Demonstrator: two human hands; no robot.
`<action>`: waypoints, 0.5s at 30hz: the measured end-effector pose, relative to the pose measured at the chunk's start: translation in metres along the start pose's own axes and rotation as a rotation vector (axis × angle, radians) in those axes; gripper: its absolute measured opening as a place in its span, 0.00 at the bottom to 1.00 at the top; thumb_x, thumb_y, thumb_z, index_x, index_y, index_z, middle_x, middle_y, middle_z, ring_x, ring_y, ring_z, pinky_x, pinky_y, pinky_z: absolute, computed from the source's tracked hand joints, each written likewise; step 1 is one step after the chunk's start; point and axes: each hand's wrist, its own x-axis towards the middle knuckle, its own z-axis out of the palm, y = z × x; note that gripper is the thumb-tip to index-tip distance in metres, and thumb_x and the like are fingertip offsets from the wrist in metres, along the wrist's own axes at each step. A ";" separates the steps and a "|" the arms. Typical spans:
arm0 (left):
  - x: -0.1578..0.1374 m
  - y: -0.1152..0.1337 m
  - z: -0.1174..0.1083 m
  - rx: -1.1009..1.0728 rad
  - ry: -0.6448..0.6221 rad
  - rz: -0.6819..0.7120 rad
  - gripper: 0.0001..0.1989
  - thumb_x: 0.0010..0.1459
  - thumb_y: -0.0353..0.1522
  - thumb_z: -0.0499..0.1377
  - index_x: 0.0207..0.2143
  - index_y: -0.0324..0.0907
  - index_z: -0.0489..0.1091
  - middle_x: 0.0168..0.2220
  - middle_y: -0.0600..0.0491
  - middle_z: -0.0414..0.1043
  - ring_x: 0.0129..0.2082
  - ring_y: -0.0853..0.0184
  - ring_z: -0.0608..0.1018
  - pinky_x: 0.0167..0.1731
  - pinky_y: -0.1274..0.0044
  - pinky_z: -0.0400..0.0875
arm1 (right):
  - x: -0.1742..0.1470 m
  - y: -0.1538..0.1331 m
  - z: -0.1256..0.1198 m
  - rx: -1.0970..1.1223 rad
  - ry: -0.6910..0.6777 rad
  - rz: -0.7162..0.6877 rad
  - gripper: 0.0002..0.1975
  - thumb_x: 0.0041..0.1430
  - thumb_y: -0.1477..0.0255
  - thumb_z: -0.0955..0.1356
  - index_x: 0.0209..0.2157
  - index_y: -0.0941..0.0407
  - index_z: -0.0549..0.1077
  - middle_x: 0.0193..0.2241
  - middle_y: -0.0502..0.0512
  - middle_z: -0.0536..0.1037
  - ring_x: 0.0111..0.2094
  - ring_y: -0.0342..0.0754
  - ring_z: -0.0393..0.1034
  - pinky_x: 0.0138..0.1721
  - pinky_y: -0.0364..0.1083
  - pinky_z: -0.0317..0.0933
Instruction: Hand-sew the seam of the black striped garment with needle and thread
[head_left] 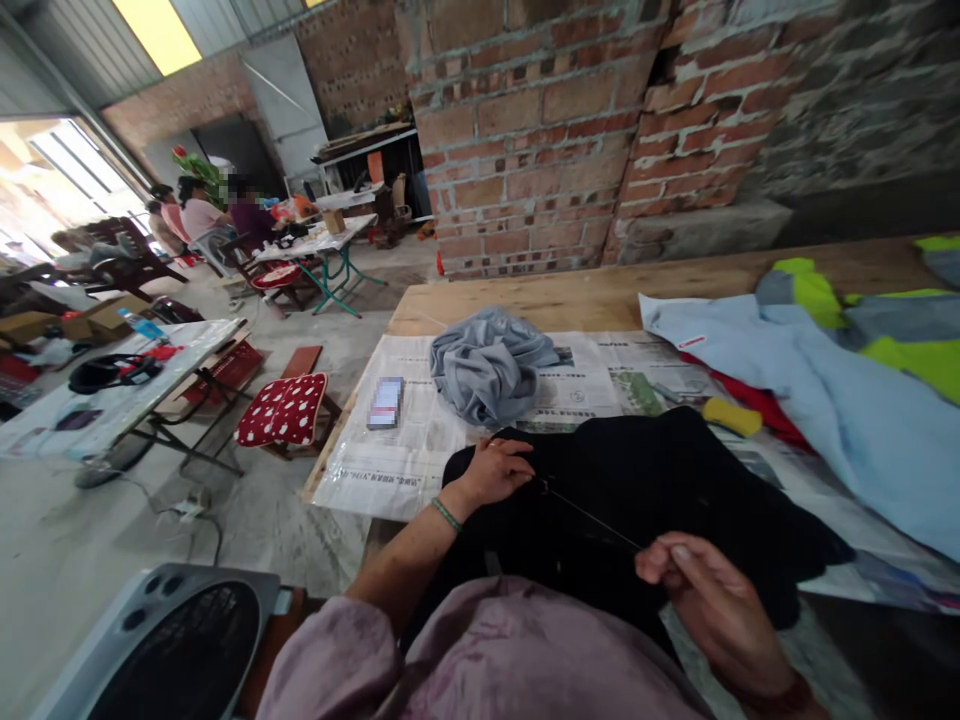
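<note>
Black cloth (630, 470) lies in folds over the table's front edge and across my lap. My left hand (495, 472), with a green beaded bracelet at the wrist, is closed on this cloth near its left end. A thin thread (592, 517) runs taut from the cloth beside my left fingertips to my right hand (701, 580). The right thumb and fingers are pinched on the thread above the cloth; whether a needle is between them is hidden. Just beyond my left hand, a crumpled grey cloth (487, 365) rests on newspaper (420, 455).
A phone (385, 403) lies left of the grey cloth. To the right are a yellow sponge-like block (731, 417), light blue fabric (825, 380) and neon-yellow pieces (814, 290). A fan-like appliance (172, 640) stands low left, near a red-cushioned stool (283, 410). People sit farther back.
</note>
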 end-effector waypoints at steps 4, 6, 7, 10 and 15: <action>-0.007 0.009 0.003 -0.069 0.087 0.008 0.06 0.52 0.30 0.58 0.32 0.47 0.74 0.48 0.54 0.70 0.47 0.64 0.70 0.52 0.65 0.55 | 0.006 0.003 0.005 -0.097 0.009 0.044 0.15 0.52 0.63 0.68 0.41 0.52 0.68 0.16 0.45 0.65 0.18 0.40 0.58 0.22 0.42 0.55; -0.012 0.014 0.004 -0.108 0.142 0.019 0.06 0.52 0.30 0.58 0.32 0.47 0.74 0.48 0.54 0.70 0.47 0.64 0.70 0.52 0.66 0.55 | 0.013 0.005 0.012 -0.242 0.015 0.056 0.19 0.53 0.64 0.66 0.47 0.52 0.65 0.16 0.43 0.63 0.16 0.39 0.54 0.19 0.40 0.51; -0.015 0.016 0.004 -0.120 0.167 0.022 0.06 0.51 0.30 0.59 0.32 0.46 0.74 0.48 0.53 0.70 0.47 0.64 0.71 0.51 0.66 0.56 | 0.017 0.006 0.017 -0.333 0.001 0.044 0.17 0.53 0.65 0.65 0.46 0.53 0.66 0.16 0.44 0.63 0.16 0.38 0.54 0.19 0.40 0.50; -0.022 0.021 0.004 -0.140 0.211 0.021 0.05 0.51 0.29 0.59 0.31 0.46 0.74 0.48 0.53 0.70 0.47 0.65 0.71 0.51 0.67 0.56 | 0.029 0.006 0.035 -0.601 -0.103 -0.068 0.11 0.54 0.66 0.62 0.32 0.56 0.72 0.22 0.50 0.68 0.21 0.40 0.60 0.25 0.42 0.56; -0.028 0.024 0.004 -0.177 0.254 0.006 0.06 0.51 0.29 0.59 0.32 0.46 0.74 0.47 0.53 0.70 0.46 0.65 0.72 0.50 0.68 0.60 | 0.037 0.008 0.068 -0.949 -0.217 -0.338 0.09 0.51 0.65 0.64 0.30 0.56 0.72 0.28 0.53 0.70 0.24 0.43 0.62 0.28 0.44 0.58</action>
